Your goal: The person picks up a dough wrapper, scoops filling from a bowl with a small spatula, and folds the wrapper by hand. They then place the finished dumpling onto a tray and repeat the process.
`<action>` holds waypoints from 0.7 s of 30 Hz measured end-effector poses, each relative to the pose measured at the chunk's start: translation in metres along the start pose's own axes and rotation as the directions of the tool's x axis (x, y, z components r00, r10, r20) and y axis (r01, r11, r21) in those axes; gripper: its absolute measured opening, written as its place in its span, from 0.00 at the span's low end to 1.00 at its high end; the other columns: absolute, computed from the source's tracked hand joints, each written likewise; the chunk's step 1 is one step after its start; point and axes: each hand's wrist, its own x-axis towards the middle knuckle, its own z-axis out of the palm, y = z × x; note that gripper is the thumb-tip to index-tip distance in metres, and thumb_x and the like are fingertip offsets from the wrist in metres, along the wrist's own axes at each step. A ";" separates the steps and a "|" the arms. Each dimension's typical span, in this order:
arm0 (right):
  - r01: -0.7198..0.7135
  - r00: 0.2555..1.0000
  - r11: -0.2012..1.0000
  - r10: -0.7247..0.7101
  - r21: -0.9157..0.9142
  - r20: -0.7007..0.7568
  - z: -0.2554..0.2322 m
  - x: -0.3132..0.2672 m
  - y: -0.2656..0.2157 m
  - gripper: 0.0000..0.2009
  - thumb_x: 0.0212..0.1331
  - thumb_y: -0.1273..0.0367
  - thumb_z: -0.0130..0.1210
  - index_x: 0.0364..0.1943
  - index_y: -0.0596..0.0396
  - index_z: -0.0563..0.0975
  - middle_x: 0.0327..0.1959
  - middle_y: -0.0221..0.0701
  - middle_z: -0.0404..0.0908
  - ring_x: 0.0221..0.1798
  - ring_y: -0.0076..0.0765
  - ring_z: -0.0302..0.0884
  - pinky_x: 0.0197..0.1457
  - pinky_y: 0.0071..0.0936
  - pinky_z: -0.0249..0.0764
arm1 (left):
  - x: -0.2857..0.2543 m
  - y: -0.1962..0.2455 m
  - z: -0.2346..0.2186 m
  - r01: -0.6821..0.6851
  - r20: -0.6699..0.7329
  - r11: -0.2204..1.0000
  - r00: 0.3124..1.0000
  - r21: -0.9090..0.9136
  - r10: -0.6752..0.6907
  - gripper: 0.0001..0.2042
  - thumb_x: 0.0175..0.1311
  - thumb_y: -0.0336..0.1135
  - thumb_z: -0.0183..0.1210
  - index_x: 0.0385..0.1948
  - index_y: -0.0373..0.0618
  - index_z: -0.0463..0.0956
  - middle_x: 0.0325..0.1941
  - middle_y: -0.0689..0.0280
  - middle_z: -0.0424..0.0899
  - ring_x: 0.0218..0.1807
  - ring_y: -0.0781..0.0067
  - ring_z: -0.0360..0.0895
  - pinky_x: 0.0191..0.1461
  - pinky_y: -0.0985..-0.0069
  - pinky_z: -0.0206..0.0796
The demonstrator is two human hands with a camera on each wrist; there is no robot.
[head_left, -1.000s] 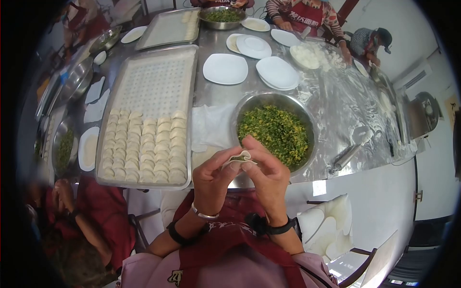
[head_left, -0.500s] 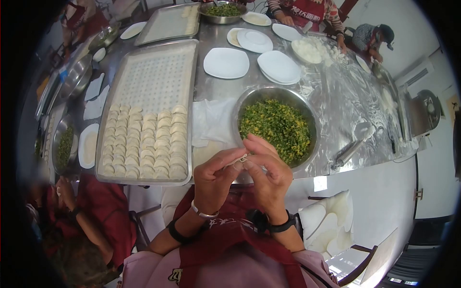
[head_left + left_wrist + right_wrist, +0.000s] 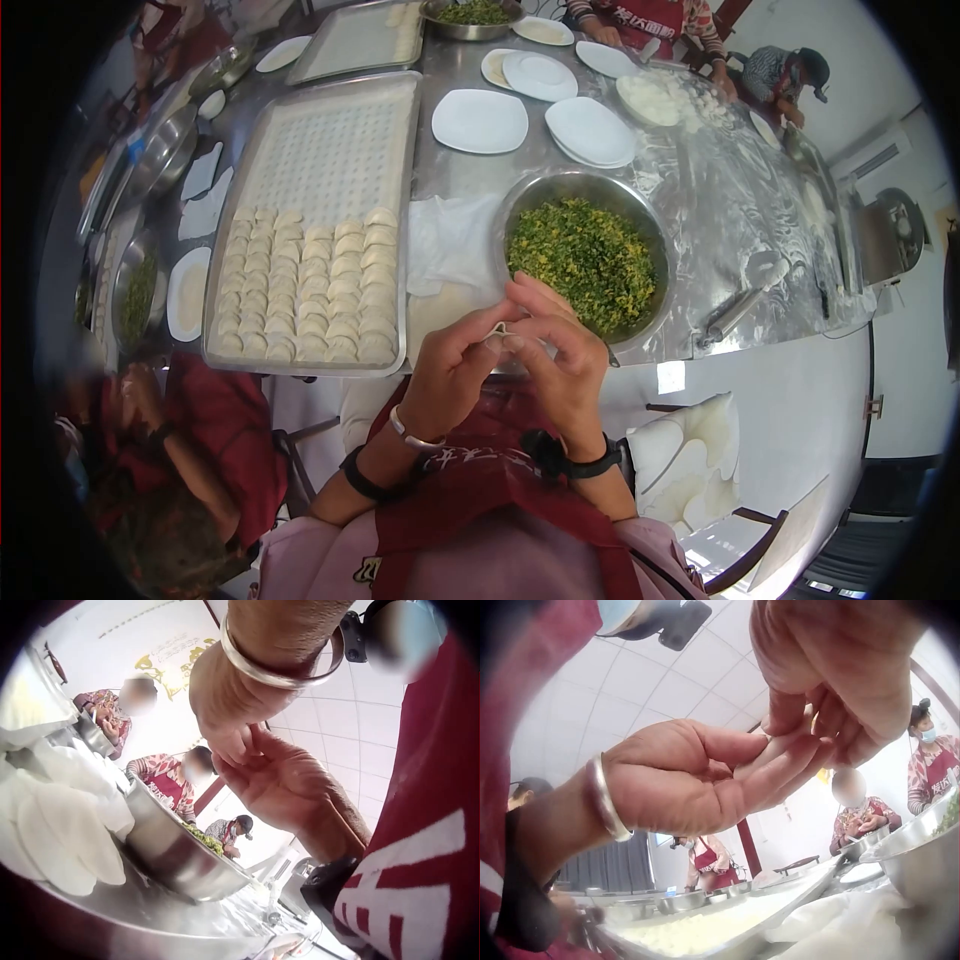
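Between the fingertips of both hands is a small dumpling point(image 3: 499, 330), its dough edge folded over and mostly covered by the fingers. The left hand point(image 3: 452, 362) pinches one side of it, thumb toward the body. From the other side the right hand point(image 3: 562, 362) pinches the same edge with thumb and forefinger. In the right wrist view a pale bit of the dumpling point(image 3: 774, 750) shows between the fingers. Just beyond the right hand stands a metal bowl point(image 3: 662, 300) of chopped green and yellow filling point(image 3: 580, 255).
Left of the hands lies a metal tray point(image 3: 402, 290) with rows of finished dumplings point(image 3: 310, 290). Round dough wrappers point(image 3: 67, 832) lie beside a white cloth point(image 3: 450, 240). White plates point(image 3: 480, 120), a rolling tool point(image 3: 735, 315) and flour are farther out. Other people sit around the table.
The dumpling's open edge, with filling showing a second ago, is now pinched together in the fingers. Both hands stay close together at the near table edge. The head view has shifted slightly.
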 end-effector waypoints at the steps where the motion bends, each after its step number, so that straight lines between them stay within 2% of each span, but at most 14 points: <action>1: 0.021 1.000 1.000 -0.021 0.003 0.003 0.000 -0.001 0.001 0.09 0.50 0.80 0.62 0.37 0.60 0.83 0.56 0.41 0.82 0.67 0.50 0.71 0.67 0.40 0.67 | 0.002 0.001 -0.003 0.014 0.045 1.000 0.999 0.022 -0.015 0.19 0.70 0.28 0.52 0.60 0.30 0.70 0.55 0.58 0.80 0.53 0.71 0.80 0.59 0.73 0.74; 4: 0.069 0.997 0.997 -0.068 -0.030 0.027 -0.001 -0.003 0.003 0.09 0.49 0.79 0.63 0.37 0.60 0.83 0.56 0.42 0.81 0.67 0.51 0.71 0.66 0.40 0.68 | 0.004 0.009 -0.011 0.132 0.124 0.990 0.983 0.053 -0.138 0.18 0.70 0.27 0.53 0.60 0.31 0.72 0.54 0.58 0.81 0.53 0.72 0.79 0.57 0.75 0.73; 7: 0.068 0.997 0.993 -0.063 -0.094 0.051 -0.003 -0.001 0.002 0.10 0.49 0.79 0.63 0.38 0.60 0.83 0.58 0.43 0.80 0.68 0.52 0.70 0.66 0.41 0.68 | 0.006 -0.001 -0.019 0.167 0.182 0.984 0.971 -0.069 -0.152 0.21 0.69 0.25 0.52 0.64 0.34 0.68 0.55 0.57 0.80 0.54 0.72 0.78 0.56 0.75 0.73; 9: 0.024 1.000 0.997 -0.022 -0.076 0.022 -0.002 0.001 -0.007 0.11 0.48 0.79 0.63 0.38 0.59 0.84 0.60 0.43 0.78 0.69 0.52 0.69 0.68 0.41 0.67 | 0.007 0.004 -0.020 0.120 0.174 0.991 0.979 -0.066 -0.107 0.24 0.69 0.24 0.53 0.66 0.34 0.64 0.56 0.56 0.79 0.56 0.72 0.77 0.58 0.74 0.73; 12: 0.066 0.991 0.988 -0.049 -0.140 0.122 -0.006 0.007 -0.015 0.13 0.49 0.79 0.63 0.41 0.58 0.84 0.62 0.43 0.76 0.70 0.52 0.67 0.70 0.41 0.65 | 0.005 0.010 -0.017 0.096 0.168 0.995 0.982 -0.040 -0.088 0.28 0.67 0.22 0.54 0.70 0.35 0.58 0.57 0.55 0.78 0.58 0.71 0.76 0.60 0.72 0.73; 13: 0.046 0.993 0.995 -0.035 -0.092 0.113 -0.007 0.006 -0.011 0.13 0.50 0.78 0.63 0.42 0.58 0.84 0.63 0.43 0.76 0.70 0.51 0.67 0.70 0.41 0.64 | 0.005 0.013 -0.016 0.094 0.167 0.995 0.982 -0.027 -0.088 0.30 0.66 0.22 0.54 0.71 0.36 0.56 0.57 0.55 0.78 0.58 0.70 0.76 0.61 0.72 0.73; 15: 0.010 0.995 1.000 -0.010 0.006 0.098 -0.008 0.003 0.001 0.13 0.51 0.78 0.63 0.43 0.58 0.84 0.63 0.42 0.76 0.71 0.50 0.66 0.71 0.40 0.63 | 0.000 0.021 -0.013 0.115 0.138 0.968 0.987 -0.221 -0.086 0.29 0.65 0.22 0.56 0.69 0.34 0.59 0.57 0.56 0.78 0.57 0.72 0.77 0.60 0.75 0.71; 16: -0.067 0.997 0.992 0.062 0.108 0.056 -0.007 0.002 0.000 0.12 0.52 0.78 0.63 0.43 0.58 0.83 0.63 0.43 0.76 0.71 0.49 0.67 0.71 0.39 0.63 | -0.002 0.024 -0.011 0.121 0.124 0.942 0.989 -0.314 -0.086 0.29 0.65 0.23 0.57 0.68 0.33 0.60 0.57 0.57 0.79 0.56 0.73 0.77 0.59 0.77 0.70; 18: -0.202 0.977 0.927 0.214 0.316 -0.003 0.001 -0.002 -0.005 0.11 0.54 0.77 0.63 0.43 0.59 0.83 0.62 0.44 0.76 0.70 0.46 0.67 0.71 0.39 0.63 | -0.005 0.019 -0.007 0.131 0.058 0.936 0.991 -0.328 -0.119 0.26 0.66 0.27 0.59 0.66 0.32 0.63 0.55 0.57 0.79 0.54 0.70 0.78 0.60 0.72 0.72; 21: -0.239 0.955 0.880 0.289 0.410 -0.064 0.012 -0.003 -0.018 0.09 0.55 0.77 0.63 0.41 0.60 0.83 0.60 0.45 0.78 0.69 0.45 0.68 0.70 0.38 0.64 | -0.010 0.003 -0.001 0.069 -0.052 0.930 0.994 -0.360 -0.094 0.24 0.68 0.30 0.60 0.62 0.30 0.67 0.54 0.57 0.80 0.54 0.68 0.79 0.60 0.69 0.74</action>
